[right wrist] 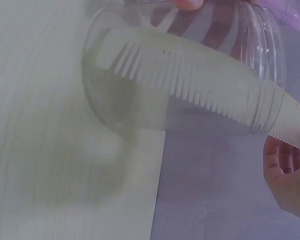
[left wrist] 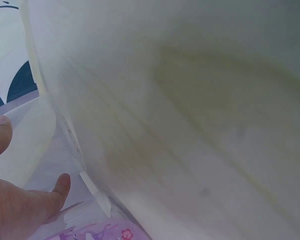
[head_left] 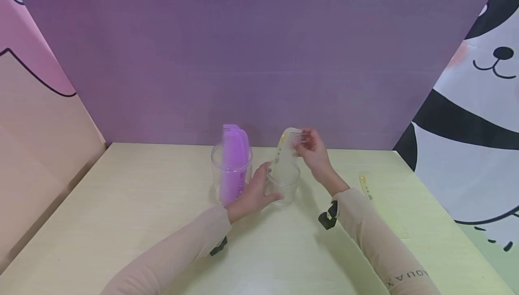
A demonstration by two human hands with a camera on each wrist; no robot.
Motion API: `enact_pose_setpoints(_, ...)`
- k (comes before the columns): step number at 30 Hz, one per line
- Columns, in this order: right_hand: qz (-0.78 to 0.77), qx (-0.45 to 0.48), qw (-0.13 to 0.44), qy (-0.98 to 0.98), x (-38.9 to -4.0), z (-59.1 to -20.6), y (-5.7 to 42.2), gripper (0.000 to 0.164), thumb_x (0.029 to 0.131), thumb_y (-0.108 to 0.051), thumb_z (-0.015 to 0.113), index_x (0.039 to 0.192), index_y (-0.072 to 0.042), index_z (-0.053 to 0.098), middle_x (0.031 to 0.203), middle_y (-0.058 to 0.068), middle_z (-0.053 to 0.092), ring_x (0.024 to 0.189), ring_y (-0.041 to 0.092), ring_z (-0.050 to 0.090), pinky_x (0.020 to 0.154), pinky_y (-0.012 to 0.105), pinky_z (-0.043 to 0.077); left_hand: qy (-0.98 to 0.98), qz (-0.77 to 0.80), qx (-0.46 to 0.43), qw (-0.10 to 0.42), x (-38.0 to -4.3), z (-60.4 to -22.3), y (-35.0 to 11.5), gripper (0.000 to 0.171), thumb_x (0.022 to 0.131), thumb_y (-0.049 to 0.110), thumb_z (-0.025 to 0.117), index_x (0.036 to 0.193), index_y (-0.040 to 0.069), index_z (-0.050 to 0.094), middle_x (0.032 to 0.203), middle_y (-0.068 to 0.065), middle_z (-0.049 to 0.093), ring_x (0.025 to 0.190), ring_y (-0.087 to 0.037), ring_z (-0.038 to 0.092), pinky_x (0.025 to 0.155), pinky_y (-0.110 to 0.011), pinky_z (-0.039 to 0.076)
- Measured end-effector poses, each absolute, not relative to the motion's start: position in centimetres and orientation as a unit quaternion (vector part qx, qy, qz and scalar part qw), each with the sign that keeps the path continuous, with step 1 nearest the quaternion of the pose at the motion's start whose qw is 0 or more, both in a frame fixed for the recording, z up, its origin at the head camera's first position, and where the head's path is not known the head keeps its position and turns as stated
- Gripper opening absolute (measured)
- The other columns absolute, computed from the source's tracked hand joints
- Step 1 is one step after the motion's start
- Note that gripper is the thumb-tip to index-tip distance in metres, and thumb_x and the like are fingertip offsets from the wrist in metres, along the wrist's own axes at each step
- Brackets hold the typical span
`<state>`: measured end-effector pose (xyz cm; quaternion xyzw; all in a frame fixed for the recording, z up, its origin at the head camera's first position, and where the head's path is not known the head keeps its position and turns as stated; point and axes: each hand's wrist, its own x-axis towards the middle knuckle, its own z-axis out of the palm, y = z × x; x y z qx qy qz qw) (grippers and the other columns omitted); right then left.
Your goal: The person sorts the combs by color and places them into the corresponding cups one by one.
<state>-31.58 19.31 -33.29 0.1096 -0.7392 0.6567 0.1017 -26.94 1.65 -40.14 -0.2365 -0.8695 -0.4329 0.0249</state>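
A pale yellow comb (head_left: 286,147) stands tilted in a clear jar (head_left: 284,191), its upper part above the rim. My right hand (head_left: 314,153) pinches that comb near its top, on the toothed side. Around the left side of the same jar lies my left hand (head_left: 254,193), thumb toward the front and fingers behind. The right wrist view shows the comb's toothed lower half (right wrist: 175,75) through the jar wall. To the left, a second clear jar (head_left: 216,162) holds purple combs (head_left: 233,160) standing upright. The left wrist view is mostly pale surface, with the left hand (left wrist: 25,200) in its lower corner.
Another pale yellow comb (head_left: 366,188) lies on the table (head_left: 134,205) at the right, partly behind my right sleeve. A purple panel (head_left: 259,61) rises behind the table's back edge. Printed cartoon sheets flank both sides.
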Motion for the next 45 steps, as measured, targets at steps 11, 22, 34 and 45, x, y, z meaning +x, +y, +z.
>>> enact_pose_setpoints(11,0.657,0.104,0.087,-0.741,-31.5,-33.6,19.3,0.039,0.087,0.007,0.05,0.123,0.004,0.035,0.099,-0.001,0.05,0.08,0.004,0.053,0.066,0.019,0.051,-0.868,-0.438,-0.233,0.024,-27.2,-40.2,1.8,0.088,0.077,0.024,0.073,0.142,0.008,0.015,0.141,-0.013,0.034,0.131,-0.026,0.036,0.109,-0.039,0.032)
enact_pose_setpoints(22,0.641,0.102,0.066,-0.758,-31.6,-33.7,19.8,0.042,0.088,0.003,0.051,0.125,0.004,0.032,0.101,0.006,0.052,0.079,0.002,0.056,0.068,0.02,0.054,-0.866,-0.441,-0.236,0.025,-27.2,-40.1,1.8,0.089,0.076,0.022,0.074,0.142,0.009,0.017,0.141,-0.011,0.034,0.131,-0.024,0.035,0.11,-0.039,0.031)
enact_pose_setpoints(34,0.613,0.111,0.06,-0.78,-31.2,-33.5,21.8,0.041,0.091,-0.002,0.049,0.129,0.002,0.034,0.113,0.014,0.052,0.086,0.004,0.058,0.073,0.021,0.053,-0.869,-0.441,-0.225,0.017,-27.1,-40.0,1.9,0.089,0.075,0.022,0.074,0.142,0.01,0.017,0.141,-0.01,0.034,0.131,-0.023,0.035,0.11,-0.038,0.031)
enact_pose_setpoints(45,0.557,0.11,0.092,-0.818,-30.8,-33.6,25.2,0.039,0.091,-0.005,0.05,0.127,0.002,0.036,0.115,0.019,0.051,0.085,0.0,0.056,0.075,0.022,0.053,-0.87,-0.438,-0.224,0.018,-27.2,-40.1,1.9,0.09,0.075,0.023,0.075,0.142,0.009,0.017,0.141,-0.011,0.035,0.132,-0.024,0.035,0.11,-0.039,0.032)
